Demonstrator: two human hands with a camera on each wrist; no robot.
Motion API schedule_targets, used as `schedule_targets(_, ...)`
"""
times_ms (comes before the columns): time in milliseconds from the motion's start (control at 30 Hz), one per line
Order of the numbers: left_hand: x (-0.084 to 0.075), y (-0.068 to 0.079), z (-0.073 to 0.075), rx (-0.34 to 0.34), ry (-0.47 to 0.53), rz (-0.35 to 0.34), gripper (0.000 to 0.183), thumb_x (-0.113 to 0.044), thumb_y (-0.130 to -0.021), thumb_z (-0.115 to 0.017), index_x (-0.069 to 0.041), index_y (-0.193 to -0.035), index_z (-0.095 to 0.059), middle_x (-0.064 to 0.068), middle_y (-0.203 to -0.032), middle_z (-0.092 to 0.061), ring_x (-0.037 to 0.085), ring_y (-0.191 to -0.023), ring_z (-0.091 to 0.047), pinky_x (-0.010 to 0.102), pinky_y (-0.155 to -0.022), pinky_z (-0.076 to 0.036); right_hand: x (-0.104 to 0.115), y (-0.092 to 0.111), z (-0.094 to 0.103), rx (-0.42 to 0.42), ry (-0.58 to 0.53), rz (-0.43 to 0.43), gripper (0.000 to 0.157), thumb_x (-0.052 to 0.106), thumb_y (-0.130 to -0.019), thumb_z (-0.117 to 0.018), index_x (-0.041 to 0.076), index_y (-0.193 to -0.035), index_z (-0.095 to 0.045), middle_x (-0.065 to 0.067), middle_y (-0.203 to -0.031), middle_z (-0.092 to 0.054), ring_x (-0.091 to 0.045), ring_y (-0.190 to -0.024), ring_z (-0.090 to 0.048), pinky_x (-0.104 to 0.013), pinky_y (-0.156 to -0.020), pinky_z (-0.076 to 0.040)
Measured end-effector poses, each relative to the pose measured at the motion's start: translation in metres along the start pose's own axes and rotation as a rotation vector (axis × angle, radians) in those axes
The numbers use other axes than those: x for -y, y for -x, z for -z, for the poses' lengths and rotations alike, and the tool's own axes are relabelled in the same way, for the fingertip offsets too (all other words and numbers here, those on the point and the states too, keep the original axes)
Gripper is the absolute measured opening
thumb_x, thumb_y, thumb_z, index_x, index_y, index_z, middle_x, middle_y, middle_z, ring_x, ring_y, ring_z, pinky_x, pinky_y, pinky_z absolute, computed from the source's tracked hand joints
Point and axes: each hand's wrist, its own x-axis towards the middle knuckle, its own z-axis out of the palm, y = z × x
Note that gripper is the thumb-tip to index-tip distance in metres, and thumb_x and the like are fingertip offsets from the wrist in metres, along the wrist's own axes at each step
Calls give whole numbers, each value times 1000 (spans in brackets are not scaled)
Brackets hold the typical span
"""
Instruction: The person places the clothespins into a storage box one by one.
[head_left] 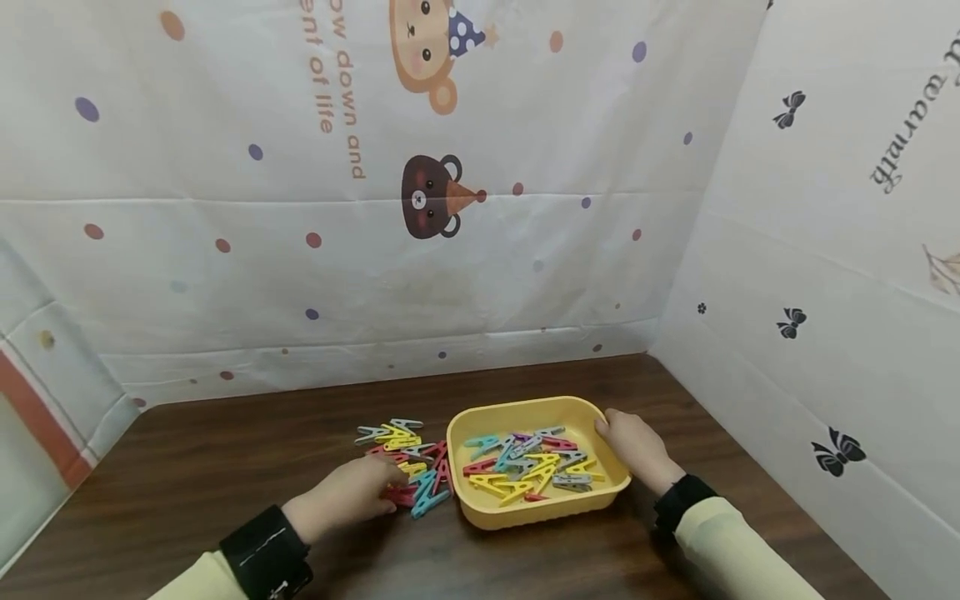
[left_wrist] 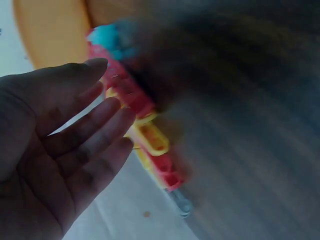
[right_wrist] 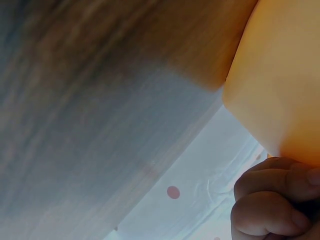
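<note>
A yellow plastic tray on the table holds many clothespins in yellow, blue, grey, red and purple. My right hand grips its right side, and curled fingers show against the tray's outer wall in the right wrist view. Left of the tray lies a loose heap of clothespins in several colours. My left hand is at the heap's near left edge. In the left wrist view its fingers are loosely extended, thumb apart, beside red and yellow clothespins; no clothespin shows between them.
The dark wood table extends around the tray and heap. A printed white sheet hangs along the table's back edge, and another patterned sheet runs down the right side.
</note>
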Motion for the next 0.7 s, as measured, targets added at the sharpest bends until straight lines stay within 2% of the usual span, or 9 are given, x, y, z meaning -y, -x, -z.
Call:
schedule_targets(100, 1, -5, -6, -6, -15, -1, 16, -11, -83, -83, -10, -98, -77, -3, -88, -70, 7, -78, -60, 33, -74, -56, -1, 0, 0, -8, -3, 4, 25, 17, -105, -51, -3, -97, -63, -6, -71, -56, -17, -61, -50, -28, -57, -40)
schedule_targets(233, -1, -8, -8, 6, -8, -5, 10, -12, -84, -82, -11, -89, -73, -8, -78, -61, 5, -70, -48, 27, -66, -48, 0, 1, 0, -6, -13, -1, 26, 19, -105, -50, -2, -94, -62, -6, -70, -55, -17, -61, -50, -29, -56, -40)
schedule_targets(367, -1, -5, -3, 15, 42, 1, 15, -13, -83, -83, -14, -80, -68, -10, -71, -52, 3, -65, -42, 24, -60, -39, 1, 3, 0, -2, -8, -6, 28, 21, -106, -49, -1, -93, -62, -5, -70, -54, -16, -61, -50, -28, -57, -39)
schedule_targets(467, -2, -3, 12, 10, 92, -9, 14, -13, -84, -81, -14, -81, -68, -10, -71, -52, 3, -64, -42, 23, -60, -38, 1, 1, 0, -1, -3, -6, 29, 22, -106, -49, -1, -95, -62, -5, -71, -54, -16, -62, -50, -28, -58, -39)
schedule_targets(533, -6, -4, 26, -9, 98, -45, 10, -12, -85, -80, -13, -87, -70, -9, -75, -57, 2, -66, -45, 23, -61, -41, 0, 0, 0, 0, 2, -7, 29, 21, -106, -49, -1, -95, -62, -5, -71, -54, -17, -63, -50, -29, -58, -39)
schedule_targets(600, -11, -10, 41, -33, 100, -89, 9, -11, -87, -79, -11, -93, -72, -7, -80, -63, 2, -70, -52, 22, -63, -45, 0, -1, 0, 2, 0, -9, 28, 21, -106, -48, -1, -94, -62, -5, -71, -54, -17, -63, -50, -29, -58, -39)
schedule_targets(700, -27, -26, 59, -80, 56, -145, 17, -13, -88, -80, -11, -104, -74, -3, -92, -72, 5, -77, -60, 23, -68, -51, 0, 0, 0, 5, -7, -12, 28, 21, -106, -48, 0, -93, -61, -6, -71, -54, -17, -62, -50, -28, -57, -39)
